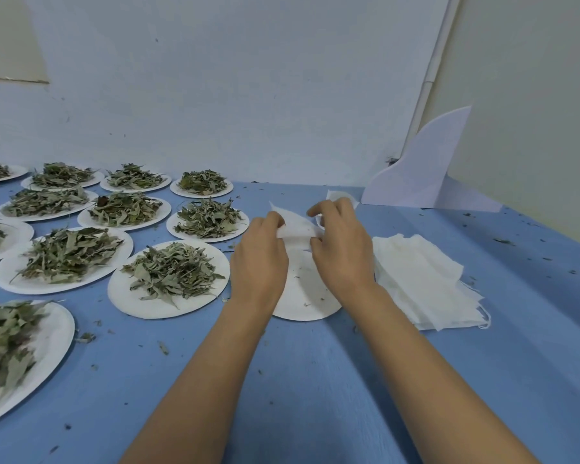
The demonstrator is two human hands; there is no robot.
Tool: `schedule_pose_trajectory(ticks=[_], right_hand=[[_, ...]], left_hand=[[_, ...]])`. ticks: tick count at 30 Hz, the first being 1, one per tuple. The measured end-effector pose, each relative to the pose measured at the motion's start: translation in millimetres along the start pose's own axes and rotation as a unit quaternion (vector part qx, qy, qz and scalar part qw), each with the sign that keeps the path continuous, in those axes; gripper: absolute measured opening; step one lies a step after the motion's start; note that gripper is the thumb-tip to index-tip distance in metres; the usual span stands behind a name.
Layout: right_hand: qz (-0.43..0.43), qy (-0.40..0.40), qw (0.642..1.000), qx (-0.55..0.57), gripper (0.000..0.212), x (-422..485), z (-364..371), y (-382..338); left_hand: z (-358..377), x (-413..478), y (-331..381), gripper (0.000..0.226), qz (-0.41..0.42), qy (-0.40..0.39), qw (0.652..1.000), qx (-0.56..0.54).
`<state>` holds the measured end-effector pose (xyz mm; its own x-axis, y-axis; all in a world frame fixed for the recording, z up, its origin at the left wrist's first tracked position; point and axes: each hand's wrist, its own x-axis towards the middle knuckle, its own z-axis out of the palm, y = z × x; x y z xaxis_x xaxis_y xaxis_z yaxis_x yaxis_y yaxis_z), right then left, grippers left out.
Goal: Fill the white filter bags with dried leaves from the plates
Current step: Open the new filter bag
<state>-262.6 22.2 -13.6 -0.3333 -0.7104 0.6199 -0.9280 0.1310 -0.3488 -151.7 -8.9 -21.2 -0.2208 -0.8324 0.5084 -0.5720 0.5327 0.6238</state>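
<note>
A white filter bag (297, 226) is held up between both hands over a nearly bare white plate (302, 296) that carries only crumbs. My left hand (260, 256) pinches the bag's left edge. My right hand (340, 242) pinches its right edge, fingers curled over the top. Right of the plate lies a stack of white filter bags (422, 279). Several white plates heaped with dried green leaves cover the left of the blue table, the nearest being a plate of leaves (171, 279) just left of my left hand.
A white curved card (426, 172) leans against the wall at the back right. Another white bag or paper piece (339, 195) lies behind my right hand. Leaf crumbs are scattered over the blue table (315, 380). Walls close off the back and the right side.
</note>
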Motion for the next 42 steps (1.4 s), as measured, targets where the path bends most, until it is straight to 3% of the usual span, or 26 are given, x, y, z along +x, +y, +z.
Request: schedule_pose_trajectory(ticks=[5, 8, 11, 13, 15, 19, 23, 25, 27, 29, 34, 38, 42], right_hand=[[-0.02, -0.011, 1.0, 0.016, 0.03, -1.8, 7.3, -6.2], [0.055, -0.004, 0.994, 0.098, 0.033, -2.8, 10.8, -6.5], [0.114, -0.052, 0.969, 0.214, 0.041, -2.0, 13.7, -9.9], [0.096, -0.052, 0.972, 0.21, 0.045, -0.9, 12.1, -9.0], [0.064, -0.035, 0.983, 0.171, 0.049, -0.6, 10.4, -6.4], [0.03, -0.033, 0.99, 0.134, 0.047, -1.8, 11.4, -0.9], [0.0, -0.022, 0.983, 0.182, 0.042, -3.2, 10.9, -2.9], [-0.077, 0.011, 0.974, 0.211, 0.036, -5.6, 8.4, -8.7], [-0.159, 0.054, 0.977, 0.133, 0.023, -8.6, 7.9, -12.0], [-0.184, 0.072, 0.979, 0.059, 0.018, -9.3, 8.7, -11.5], [-0.147, 0.063, 0.987, -0.03, 0.008, -8.5, 8.3, -13.5], [-0.067, -0.045, 0.987, -0.141, 0.029, -6.9, 9.7, -8.4], [-0.048, -0.069, 0.984, -0.157, 0.036, -7.8, 13.6, -7.3]], left_hand=[[3.0, -0.4, 8.9, 0.015, 0.02, 0.004, 0.999, 0.025], [3.6, 0.8, 8.8, 0.013, -0.011, 0.045, 0.999, -0.018], [2.9, 3.2, 7.0, 0.018, -0.087, 0.081, 0.986, -0.119], [2.5, 3.7, 4.3, 0.034, -0.1, 0.072, 0.984, -0.127], [3.3, 2.3, 0.6, 0.045, -0.072, 0.03, 0.996, -0.053], [4.8, 1.8, 0.6, 0.034, 0.004, -0.066, 0.994, 0.088], [-0.8, 3.8, -0.9, 0.022, 0.007, -0.006, 0.997, 0.08], [-3.1, 4.0, -3.3, 0.025, -0.006, 0.017, 0.999, 0.047], [-5.7, 5.0, -4.4, 0.026, -0.023, 0.035, 0.999, 0.02], [-6.6, 5.4, -4.0, 0.025, -0.031, 0.051, 0.998, 0.025], [-2.2, 2.0, 0.6, 0.026, -0.025, 0.042, 0.992, 0.117], [-2.0, 3.6, -3.2, 0.031, -0.004, 0.022, 0.998, 0.06], [-0.2, 5.3, -3.0, 0.033, 0.009, -0.007, 1.0, -0.027]])
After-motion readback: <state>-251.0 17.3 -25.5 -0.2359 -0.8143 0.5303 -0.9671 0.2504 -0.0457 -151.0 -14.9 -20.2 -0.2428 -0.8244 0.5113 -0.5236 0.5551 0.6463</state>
